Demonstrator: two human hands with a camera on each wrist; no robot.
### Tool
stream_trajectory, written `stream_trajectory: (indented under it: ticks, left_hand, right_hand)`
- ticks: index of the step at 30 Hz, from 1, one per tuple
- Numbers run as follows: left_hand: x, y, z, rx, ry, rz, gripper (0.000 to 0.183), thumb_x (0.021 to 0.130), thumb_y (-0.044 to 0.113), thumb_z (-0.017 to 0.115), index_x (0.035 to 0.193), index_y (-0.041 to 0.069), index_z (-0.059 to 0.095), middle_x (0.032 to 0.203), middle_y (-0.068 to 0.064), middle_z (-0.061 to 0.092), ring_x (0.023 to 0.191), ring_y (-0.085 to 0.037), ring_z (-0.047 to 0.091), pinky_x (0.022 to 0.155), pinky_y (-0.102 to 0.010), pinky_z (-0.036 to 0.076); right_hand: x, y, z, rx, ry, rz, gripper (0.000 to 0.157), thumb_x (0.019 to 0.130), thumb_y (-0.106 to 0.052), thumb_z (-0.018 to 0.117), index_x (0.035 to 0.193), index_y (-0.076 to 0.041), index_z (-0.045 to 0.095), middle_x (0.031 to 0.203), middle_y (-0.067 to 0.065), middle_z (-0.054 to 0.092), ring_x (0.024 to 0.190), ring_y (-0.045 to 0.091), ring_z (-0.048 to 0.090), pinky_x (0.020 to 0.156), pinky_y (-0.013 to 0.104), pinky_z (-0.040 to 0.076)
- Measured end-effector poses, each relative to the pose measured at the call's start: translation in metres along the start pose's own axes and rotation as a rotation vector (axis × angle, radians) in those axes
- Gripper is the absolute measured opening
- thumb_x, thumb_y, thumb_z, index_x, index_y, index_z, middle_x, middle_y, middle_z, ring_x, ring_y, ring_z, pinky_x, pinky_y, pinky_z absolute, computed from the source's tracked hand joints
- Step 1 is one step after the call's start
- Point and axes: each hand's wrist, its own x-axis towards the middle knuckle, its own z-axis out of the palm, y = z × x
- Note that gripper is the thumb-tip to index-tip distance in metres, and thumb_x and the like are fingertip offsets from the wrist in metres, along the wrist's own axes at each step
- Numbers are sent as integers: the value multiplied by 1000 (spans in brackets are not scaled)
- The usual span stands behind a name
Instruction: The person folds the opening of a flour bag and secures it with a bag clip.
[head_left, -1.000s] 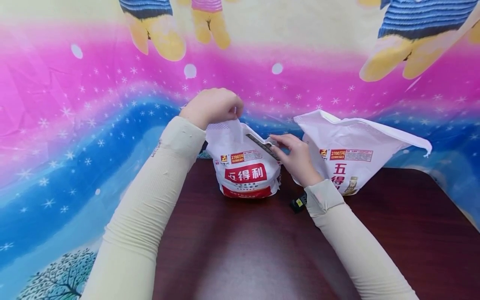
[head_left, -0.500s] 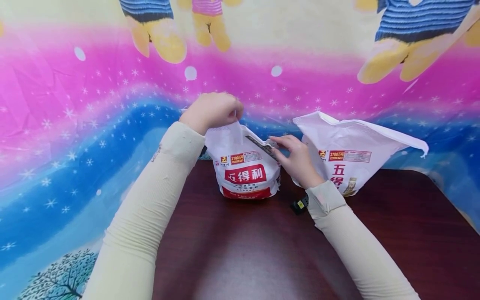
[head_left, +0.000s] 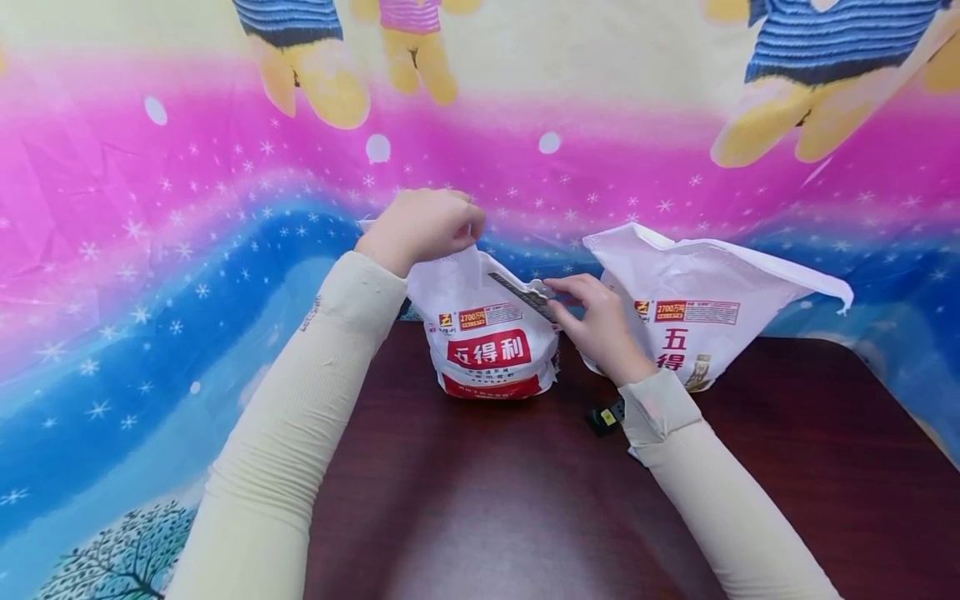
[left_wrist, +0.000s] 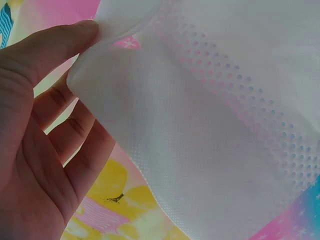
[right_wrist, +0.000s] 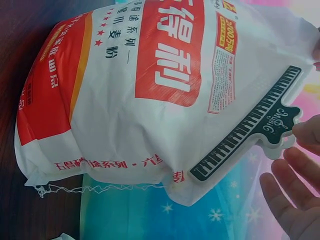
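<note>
A white flour bag with red panels stands on the table, its top edge slanting. My left hand pinches the bag's top left corner and lifts it; in the left wrist view the thumb lies on the white cloth, fingers behind. A long clip with a piano-key pattern and the word "Music" sits across the bag's slanted top edge. The right hand pinches that clip's tab, with the thumb on its front and the other fingers below.
A second white flour bag, its top edge slanting out to the right, stands behind the right hand. Near the right wrist lies a small black object with a yellow label on the dark wooden table. A printed cloth backdrop hangs behind.
The right hand has shifted slightly right and down, still on the clip. The left hand has sunk a little, along with the bag's corner. Both grips are the same.
</note>
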Motion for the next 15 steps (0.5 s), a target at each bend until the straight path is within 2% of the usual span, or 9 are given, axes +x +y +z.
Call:
stream_trajectory:
  ticks: [9, 15]
  left_hand:
    - [-2, -1, 3, 21, 13, 20, 22, 96, 19, 71, 116, 12, 72, 115, -8, 68, 104, -25, 63, 94, -44, 54]
    - [-2, -2, 7, 26, 22, 25, 23, 96, 20, 70, 118, 12, 72, 116, -8, 68, 105, -25, 63, 94, -43, 54]
  right_hand:
    - [-8, -7, -10, -50, -20, 21, 34, 95, -8, 71, 129, -6, 69, 121, 12, 66, 106, 31, 67, 92, 47, 56]
    - [-16, -7, -16, -60, 2, -47, 33, 92, -2, 72, 126, -4, 70, 118, 15, 67, 104, 31, 65, 89, 50, 57]
